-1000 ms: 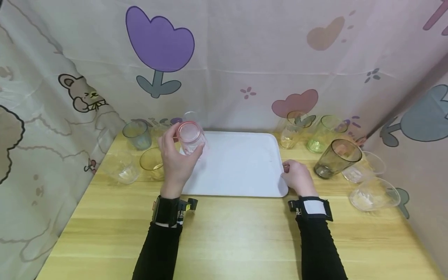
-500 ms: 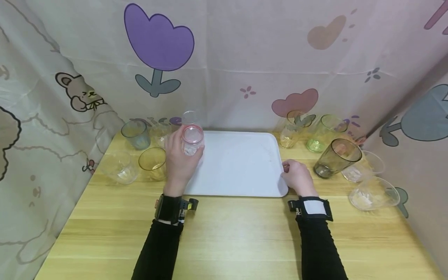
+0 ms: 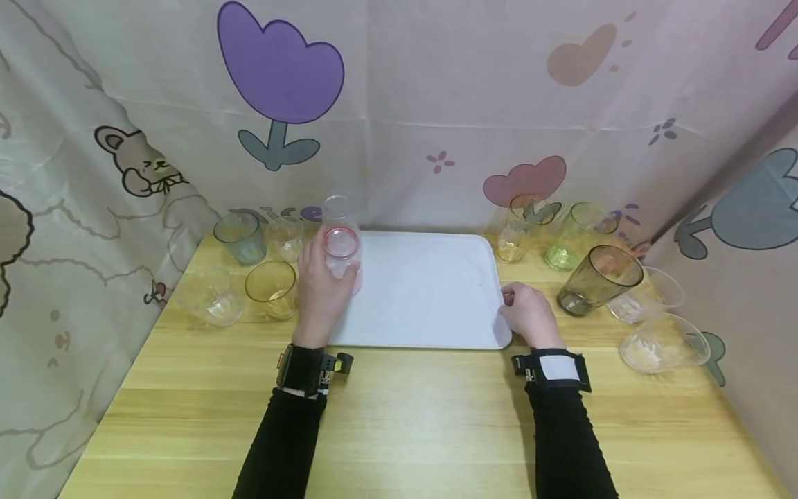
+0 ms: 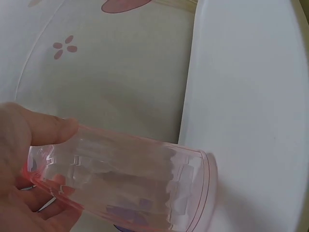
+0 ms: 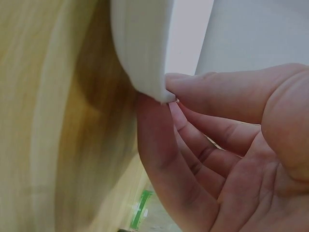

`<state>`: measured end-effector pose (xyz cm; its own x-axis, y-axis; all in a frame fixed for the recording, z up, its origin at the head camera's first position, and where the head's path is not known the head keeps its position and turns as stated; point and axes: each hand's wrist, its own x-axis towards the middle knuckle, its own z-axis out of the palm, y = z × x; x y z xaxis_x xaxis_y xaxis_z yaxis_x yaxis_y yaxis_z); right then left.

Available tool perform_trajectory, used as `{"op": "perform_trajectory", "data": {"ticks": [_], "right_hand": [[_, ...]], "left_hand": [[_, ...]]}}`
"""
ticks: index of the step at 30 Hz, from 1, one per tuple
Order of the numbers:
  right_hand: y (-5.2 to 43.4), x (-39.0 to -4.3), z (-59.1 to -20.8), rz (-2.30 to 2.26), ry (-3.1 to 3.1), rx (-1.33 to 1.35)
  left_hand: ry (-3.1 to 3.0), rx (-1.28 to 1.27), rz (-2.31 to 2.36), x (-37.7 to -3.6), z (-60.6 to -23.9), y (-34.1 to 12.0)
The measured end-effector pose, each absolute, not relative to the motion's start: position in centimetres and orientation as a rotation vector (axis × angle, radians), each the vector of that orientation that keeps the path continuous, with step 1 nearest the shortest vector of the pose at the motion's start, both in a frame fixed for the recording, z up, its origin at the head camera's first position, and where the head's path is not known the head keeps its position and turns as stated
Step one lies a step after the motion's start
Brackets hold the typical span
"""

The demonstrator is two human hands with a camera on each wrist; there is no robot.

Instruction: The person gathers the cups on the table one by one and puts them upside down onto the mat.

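A person in black sleeves sits at a wooden table (image 3: 399,416) with a white tray (image 3: 424,291) lying flat in the middle of it. The left hand (image 3: 321,287) has its fingers and thumb curled round a clear pink cup (image 3: 341,251), holding it upright at the tray's back left corner; from the head view it cannot be told whether the cup's base touches the tray. In the left wrist view the pink cup (image 4: 130,181) fills the lower part of the picture, with the thumb (image 4: 46,130) pressed along its side and its rim next to the tray (image 4: 251,106). The right hand (image 3: 530,315) is at the tray's front right corner; in the right wrist view its thumb (image 5: 227,87) lies on top of the tray's edge (image 5: 142,48) and its fingers (image 5: 164,159) curl underneath, pinching the corner. Left of the tray stand a grey-blue cup (image 3: 240,238), a small clear cup (image 3: 285,238), an amber cup (image 3: 271,289) and a clear cup (image 3: 212,296), with another clear cup (image 3: 337,208) just behind the pink one. Right of the tray stand a pale yellow cup (image 3: 520,232), a green cup (image 3: 576,235), a tall smoky grey cup (image 3: 598,278) and two clear cups (image 3: 666,343), the nearer one tilted. A curtain (image 3: 399,104) printed with flowers and a bear hangs behind and beside the table.
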<state>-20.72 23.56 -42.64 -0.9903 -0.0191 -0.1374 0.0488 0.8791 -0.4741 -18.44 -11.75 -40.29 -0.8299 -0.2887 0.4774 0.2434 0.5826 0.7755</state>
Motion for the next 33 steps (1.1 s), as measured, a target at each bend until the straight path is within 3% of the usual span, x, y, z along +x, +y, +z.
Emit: {"op": "perform_trajectory", "data": {"ticks": [33], "right_hand": [[23.40, -20.71, -42.60, -0.723, 2.919, 0.023]], "left_hand": [[-2.304, 0.135, -1.313, -18.99, -41.28, -12.52]]}}
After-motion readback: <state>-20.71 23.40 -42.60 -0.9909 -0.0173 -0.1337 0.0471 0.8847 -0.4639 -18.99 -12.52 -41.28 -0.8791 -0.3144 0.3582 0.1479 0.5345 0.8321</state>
